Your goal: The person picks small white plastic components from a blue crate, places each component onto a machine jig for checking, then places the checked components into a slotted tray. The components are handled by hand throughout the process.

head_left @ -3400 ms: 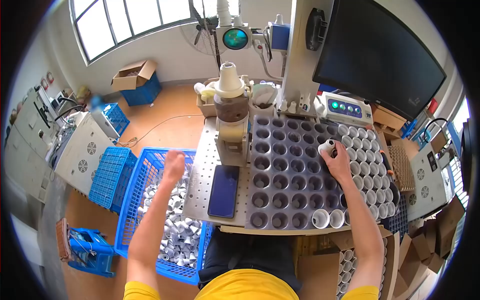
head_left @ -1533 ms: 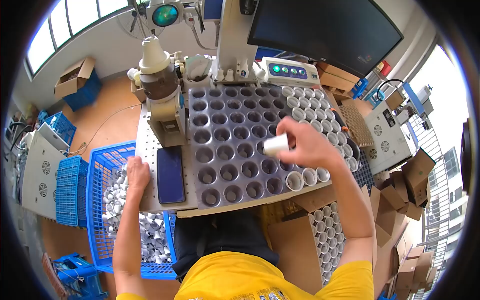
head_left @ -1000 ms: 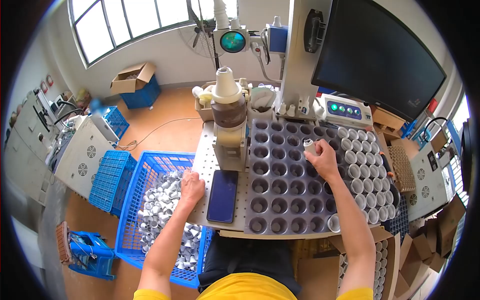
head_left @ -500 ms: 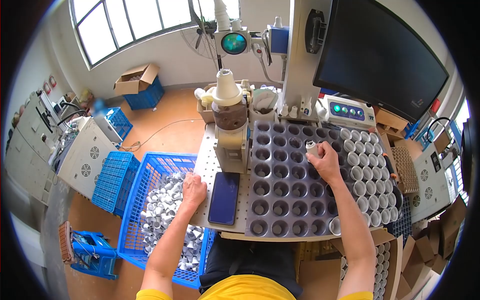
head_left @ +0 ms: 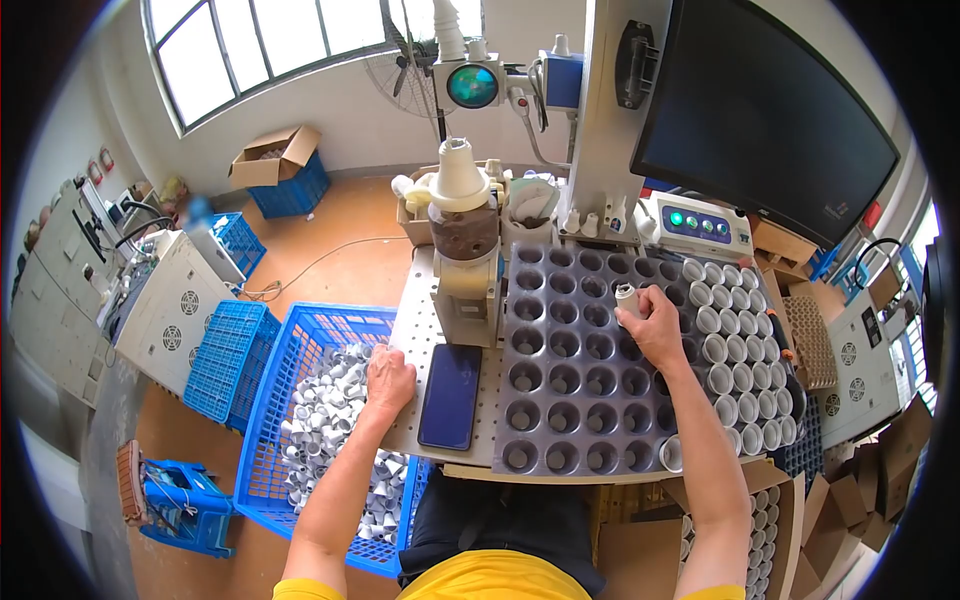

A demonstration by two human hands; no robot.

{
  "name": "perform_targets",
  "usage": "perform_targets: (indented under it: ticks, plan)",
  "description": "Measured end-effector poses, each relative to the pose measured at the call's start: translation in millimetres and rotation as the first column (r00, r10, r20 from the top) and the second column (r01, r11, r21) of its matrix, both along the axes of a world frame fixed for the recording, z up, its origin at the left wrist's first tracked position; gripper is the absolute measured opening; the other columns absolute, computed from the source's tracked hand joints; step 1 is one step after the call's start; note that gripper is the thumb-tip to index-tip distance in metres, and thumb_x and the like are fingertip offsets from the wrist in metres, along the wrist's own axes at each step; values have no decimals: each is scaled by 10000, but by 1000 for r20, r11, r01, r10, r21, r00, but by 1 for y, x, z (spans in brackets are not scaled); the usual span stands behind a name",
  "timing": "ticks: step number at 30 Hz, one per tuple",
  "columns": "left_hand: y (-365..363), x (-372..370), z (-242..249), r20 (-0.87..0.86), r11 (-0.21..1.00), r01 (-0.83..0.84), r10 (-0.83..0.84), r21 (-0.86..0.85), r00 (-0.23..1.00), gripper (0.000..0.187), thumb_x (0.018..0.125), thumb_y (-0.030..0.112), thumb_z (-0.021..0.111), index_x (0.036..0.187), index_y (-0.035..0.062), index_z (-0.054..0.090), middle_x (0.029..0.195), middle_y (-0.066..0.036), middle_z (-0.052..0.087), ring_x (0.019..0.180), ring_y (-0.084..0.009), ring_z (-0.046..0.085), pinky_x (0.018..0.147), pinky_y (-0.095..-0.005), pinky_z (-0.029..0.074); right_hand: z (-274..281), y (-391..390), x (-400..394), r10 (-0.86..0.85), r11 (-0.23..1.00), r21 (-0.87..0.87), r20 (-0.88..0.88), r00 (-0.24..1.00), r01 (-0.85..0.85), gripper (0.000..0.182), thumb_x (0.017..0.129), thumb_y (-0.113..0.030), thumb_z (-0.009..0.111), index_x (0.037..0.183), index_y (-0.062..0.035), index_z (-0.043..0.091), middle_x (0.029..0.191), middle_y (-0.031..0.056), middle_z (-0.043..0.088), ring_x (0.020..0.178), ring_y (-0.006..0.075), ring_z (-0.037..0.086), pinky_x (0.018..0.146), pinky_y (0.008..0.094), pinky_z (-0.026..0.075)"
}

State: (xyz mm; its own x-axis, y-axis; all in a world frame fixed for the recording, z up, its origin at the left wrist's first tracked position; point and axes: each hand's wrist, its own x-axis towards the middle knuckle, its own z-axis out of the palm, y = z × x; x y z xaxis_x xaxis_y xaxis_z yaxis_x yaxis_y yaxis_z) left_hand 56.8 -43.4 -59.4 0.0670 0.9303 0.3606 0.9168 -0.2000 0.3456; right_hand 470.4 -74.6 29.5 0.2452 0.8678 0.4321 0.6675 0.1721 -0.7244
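Observation:
My right hand (head_left: 655,325) grips a small white plastic cup-shaped part (head_left: 627,297) with a narrow neck, holding it over the dark tray (head_left: 580,400) of round pockets. Similar white cups (head_left: 728,320) stand in rows on the tray's right side, and a single cup (head_left: 671,455) sits in its front row. My left hand (head_left: 391,380) is closed at the left edge of the perforated table (head_left: 405,430), beside a black phone (head_left: 449,397); what its curled fingers hold, if anything, is hidden. Left of it, loose white parts (head_left: 325,410) fill a blue basket (head_left: 262,420).
Behind the phone stands a machine (head_left: 463,290) topped with a white cone. A monitor (head_left: 770,120) and a control box with green-lit buttons (head_left: 697,224) are at the back right. An open carton with white cups (head_left: 765,530) is below the table's right front.
The view has shifted very slightly. My right hand still holds the white part over nearly the same spot, with its tip turned slightly. My left hand stays at the table edge.

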Motion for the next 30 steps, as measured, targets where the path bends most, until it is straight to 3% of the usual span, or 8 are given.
perform_targets:
  ticks: [14, 20, 23, 25, 27, 29, 30]
  plan:
    - [1, -2, -1, 10, 999, 31, -31, 13, 999, 188, 681, 78, 550, 666, -101, 605, 786, -295, 589, 855, -418, 549, 830, -461, 451, 1, -1, -1, 7, 1000, 2, 0, 1000, -7, 411, 692, -163, 748, 708, -26, 361, 720, 95, 503, 677, 202, 440, 665, 308, 428]
    - [31, -28, -33, 265, 998, 28, -41, 53, 963, 230, 770, 120, 469, 720, -84, 564, 761, -304, 568, 846, -456, 534, 789, -494, 438, 3, -1, -1, -13, 1000, -29, 15, 1000, 13, 407, 687, -155, 747, 705, -28, 361, 733, 103, 517, 680, 209, 446, 671, 309, 431]
    - [64, -43, 24, 193, 904, 25, 63, -426, 979, 278, 810, 181, 424, 843, -33, 598, 987, -259, 566, 930, -371, 533, 842, -439, 421, -1, 0, 1, 13, 1000, 26, -9, 1000, -12, 409, 684, -153, 747, 706, -28, 358, 732, 102, 523, 672, 212, 445, 662, 310, 430]
    - [69, -42, 59, 282, 990, 39, 0, -133, 960, 255, 823, 179, 426, 860, -1, 602, 971, -237, 596, 891, -306, 550, 821, -393, 428, -7, 2, 2, 9, 999, 40, 2, 1000, -9, 407, 684, -154, 745, 699, -28, 358, 723, 107, 523, 660, 215, 445, 650, 309, 429]
    - [65, -23, 123, 410, 997, 60, -78, 55, 909, 289, 792, 195, 455, 733, -76, 536, 774, -297, 558, 796, -414, 567, 715, -464, 446, -3, 3, 4, -2, 1000, 2, 38, 999, 2, 399, 680, -152, 745, 688, -29, 365, 703, 104, 520, 643, 208, 443, 632, 306, 426]
    - [104, -22, 141, 553, 979, 56, -158, 197, 818, 292, 790, 211, 461, 728, -49, 578, 874, -275, 568, 886, -374, 561, 784, -436, 437, 6, 4, 5, -14, 995, -98, 100, 995, 23, 385, 674, -147, 746, 673, -31, 378, 674, 94, 514, 621, 191, 440, 610, 302, 421]
    - [115, -19, 158, 547, 968, 103, -216, 230, 809, 295, 791, 223, 466, 758, -41, 592, 937, -267, 554, 941, -365, 543, 825, -423, 423, 10, 8, 7, 29, 990, -138, 52, 998, -22, 376, 673, -145, 746, 666, -37, 386, 660, 80, 507, 613, 177, 437, 597, 301, 417]
